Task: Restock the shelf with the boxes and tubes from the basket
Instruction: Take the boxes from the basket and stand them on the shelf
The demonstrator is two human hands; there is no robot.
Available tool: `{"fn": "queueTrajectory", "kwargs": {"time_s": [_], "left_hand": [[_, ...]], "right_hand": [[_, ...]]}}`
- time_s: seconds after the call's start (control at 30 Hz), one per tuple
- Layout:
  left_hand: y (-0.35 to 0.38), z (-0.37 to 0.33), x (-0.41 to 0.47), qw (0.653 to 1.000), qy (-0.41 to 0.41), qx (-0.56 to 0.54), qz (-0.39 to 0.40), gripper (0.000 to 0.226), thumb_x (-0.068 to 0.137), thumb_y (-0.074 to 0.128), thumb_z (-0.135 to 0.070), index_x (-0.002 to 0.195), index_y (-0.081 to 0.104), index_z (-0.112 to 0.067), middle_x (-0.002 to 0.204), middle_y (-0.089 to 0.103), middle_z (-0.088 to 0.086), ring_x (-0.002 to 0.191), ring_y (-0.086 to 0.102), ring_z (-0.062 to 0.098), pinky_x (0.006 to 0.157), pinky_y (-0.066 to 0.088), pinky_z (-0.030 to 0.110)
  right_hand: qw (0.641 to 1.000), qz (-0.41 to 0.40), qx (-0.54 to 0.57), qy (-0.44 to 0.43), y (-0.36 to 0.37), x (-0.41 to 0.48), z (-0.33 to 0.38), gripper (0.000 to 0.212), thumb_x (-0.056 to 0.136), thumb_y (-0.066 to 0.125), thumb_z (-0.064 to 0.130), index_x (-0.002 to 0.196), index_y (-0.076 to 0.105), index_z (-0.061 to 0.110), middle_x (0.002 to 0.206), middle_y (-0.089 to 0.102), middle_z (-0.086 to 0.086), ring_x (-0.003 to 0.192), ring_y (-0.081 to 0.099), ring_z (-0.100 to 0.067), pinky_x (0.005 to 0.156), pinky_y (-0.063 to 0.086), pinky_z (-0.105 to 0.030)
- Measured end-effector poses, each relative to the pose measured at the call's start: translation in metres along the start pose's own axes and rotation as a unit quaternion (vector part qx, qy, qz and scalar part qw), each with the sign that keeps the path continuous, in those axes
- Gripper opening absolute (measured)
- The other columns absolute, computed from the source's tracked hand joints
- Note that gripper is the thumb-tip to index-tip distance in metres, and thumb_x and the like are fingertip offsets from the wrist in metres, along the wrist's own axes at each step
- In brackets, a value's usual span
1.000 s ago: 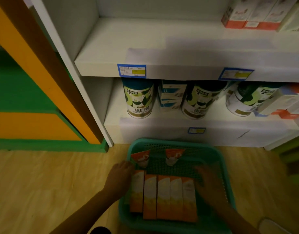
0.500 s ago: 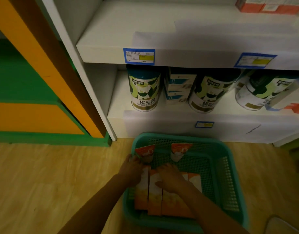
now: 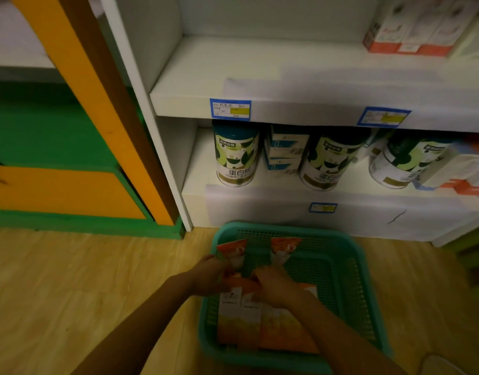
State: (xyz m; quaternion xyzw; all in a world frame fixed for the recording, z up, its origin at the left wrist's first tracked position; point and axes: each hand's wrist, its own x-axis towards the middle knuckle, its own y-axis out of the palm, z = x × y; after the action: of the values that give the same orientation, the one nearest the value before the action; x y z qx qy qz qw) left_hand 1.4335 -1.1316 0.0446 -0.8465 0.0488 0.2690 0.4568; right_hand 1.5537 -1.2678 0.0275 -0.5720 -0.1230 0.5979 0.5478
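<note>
Standing against the wall, a white shelf unit is seen with two levels in view; the upper level is bare on its left side, with red-and-white cartons at its far right. On the lower level three green-and-white cans are counted, with a stack of blue-and-white boxes between the first two. Three blue price labels are fixed to the shelf edges. On the wooden floor just in front, one teal basket is set. In it a row of orange boxes is laid flat; blur keeps the number from being settled. Two orange tubes are propped at its far side. The left hand and right hand are placed on the boxes' far ends, fingers curled; whether a box is pinched cannot be told.
</note>
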Motion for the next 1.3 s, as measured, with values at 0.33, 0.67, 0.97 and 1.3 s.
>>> {"fn": "queueTrajectory", "kwargs": {"time_s": [0.33,0.67,0.97,1.3], "left_hand": [[-0.104,-0.034,-0.045,0.989,0.067,0.074,-0.109,0.026,0.085,0.059,-0.035,0.109,0.061,-0.025,0.111,0.064,-0.007,0.096,0.049,0.006,0.083,0.033,0.014],[-0.308,-0.143,-0.135,0.972,0.12,0.051,-0.197,0.027,0.084,0.063,-0.028,0.109,0.058,-0.02,0.104,0.064,-0.007,0.092,0.06,0.006,0.078,0.052,0.021],[-0.447,-0.213,-0.231,0.952,0.14,0.027,-0.271,0.021,0.083,0.061,-0.025,0.102,0.056,-0.032,0.103,0.064,-0.013,0.101,0.061,0.005,0.087,0.055,0.027],[-0.53,-0.218,-0.263,0.932,0.095,0.072,-0.342,0.021,0.084,0.06,-0.025,0.105,0.057,-0.023,0.102,0.063,-0.007,0.101,0.061,0.012,0.084,0.053,0.03]], "right_hand": [[0.992,-0.066,0.095,-0.052,-0.111,-0.064,0.018,0.027,0.086,0.059,0.036,0.106,0.058,0.018,0.098,0.06,0.0,0.087,0.058,-0.017,0.078,0.05,-0.031],[0.963,-0.229,0.057,-0.132,-0.325,-0.165,0.051,0.029,0.087,0.059,0.028,0.115,0.053,0.024,0.115,0.057,0.004,0.098,0.052,-0.011,0.089,0.046,-0.026],[0.932,-0.311,-0.002,-0.189,-0.475,-0.259,0.107,0.029,0.086,0.059,0.029,0.115,0.057,0.023,0.109,0.06,0.005,0.099,0.057,-0.01,0.077,0.043,-0.012],[0.892,-0.392,0.084,-0.208,-0.591,-0.248,0.155,0.029,0.087,0.061,0.017,0.115,0.06,0.008,0.105,0.064,-0.009,0.086,0.058,-0.014,0.069,0.051,-0.021]]}}
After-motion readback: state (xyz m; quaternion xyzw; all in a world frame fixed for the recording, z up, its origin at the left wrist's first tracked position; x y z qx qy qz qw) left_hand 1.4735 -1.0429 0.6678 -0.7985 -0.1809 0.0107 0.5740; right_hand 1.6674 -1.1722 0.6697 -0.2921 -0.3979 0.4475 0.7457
